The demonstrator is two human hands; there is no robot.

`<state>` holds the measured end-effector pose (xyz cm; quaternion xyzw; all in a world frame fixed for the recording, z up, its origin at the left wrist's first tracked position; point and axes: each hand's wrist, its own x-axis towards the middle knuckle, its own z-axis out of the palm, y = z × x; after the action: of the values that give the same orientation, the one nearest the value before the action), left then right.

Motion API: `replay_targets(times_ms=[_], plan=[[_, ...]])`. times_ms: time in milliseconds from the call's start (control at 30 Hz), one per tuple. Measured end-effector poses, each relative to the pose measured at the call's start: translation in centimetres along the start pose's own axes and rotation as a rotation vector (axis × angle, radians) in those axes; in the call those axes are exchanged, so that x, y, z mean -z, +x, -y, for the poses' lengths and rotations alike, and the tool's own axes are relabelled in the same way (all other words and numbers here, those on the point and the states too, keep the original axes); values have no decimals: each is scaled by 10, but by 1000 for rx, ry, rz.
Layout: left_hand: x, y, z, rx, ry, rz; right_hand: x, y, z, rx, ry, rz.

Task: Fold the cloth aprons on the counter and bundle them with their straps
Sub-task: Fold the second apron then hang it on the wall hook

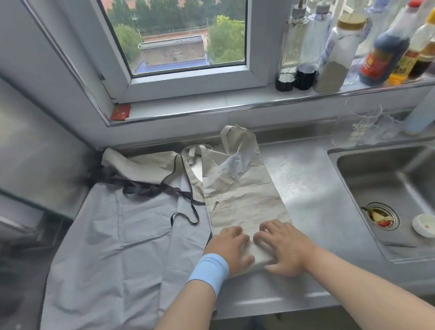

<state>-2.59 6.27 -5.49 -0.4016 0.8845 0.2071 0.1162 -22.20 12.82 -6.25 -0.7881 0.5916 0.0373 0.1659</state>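
Beige apron [241, 197], grey apron [107, 258] (two hands [230, 247])

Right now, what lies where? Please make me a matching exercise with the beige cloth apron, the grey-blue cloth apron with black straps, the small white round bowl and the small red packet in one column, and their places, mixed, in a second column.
Things
1. beige cloth apron
2. grey-blue cloth apron with black straps
3. small white round bowl
4. small red packet

Places
A. on the white windowsill, left end
B. in the steel sink
C. under the left hand and the right hand
D. draped over the front edge of the steel counter

Pairs: 1-C, 2-D, 3-B, 4-A
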Motion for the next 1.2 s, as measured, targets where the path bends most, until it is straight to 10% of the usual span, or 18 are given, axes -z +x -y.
replay_targets(times_ms=[333, 633, 933, 1200], plan=[[15, -27, -9, 134, -42, 166, 28, -16, 16, -153, -1, 92], [73, -33, -3, 310, -495, 351, 94, -21, 0, -377, 515, 531], [66, 16, 41, 410, -694, -222, 94, 34, -34, -429, 613, -50], [58, 61, 68, 400, -258, -169, 54, 95, -50, -389, 83, 42]])
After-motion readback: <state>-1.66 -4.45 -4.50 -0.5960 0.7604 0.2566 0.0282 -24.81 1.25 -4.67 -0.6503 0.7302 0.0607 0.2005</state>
